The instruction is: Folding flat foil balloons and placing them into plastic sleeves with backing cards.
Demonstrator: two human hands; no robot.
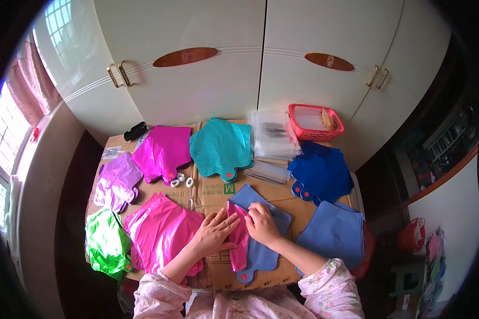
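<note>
A folded strip of shiny hot-pink foil (239, 242), which looks like a flat foil balloon, lies on a matte blue flat balloon (262, 256) with a red dot on its tab. My left hand (215, 232) rests flat across the strip's left edge, its fingers stretched out. The curled fingers of my right hand (261, 223) pinch the strip's upper right edge; their tips are partly hidden. Left of my left hand is a stack of hot-pink foil balloons (159, 231). To the right of my right forearm lies another blue stack (332, 234).
Around the cardboard-covered table (213, 199) lie green (107, 239), lilac (117, 181), magenta (162, 151), teal (222, 146) and dark blue (322, 173) foil stacks. Small white rings (189, 182), clear bags (274, 133), clear strips (269, 171) and a red basket (316, 134) stand toward the cabinet (197, 85).
</note>
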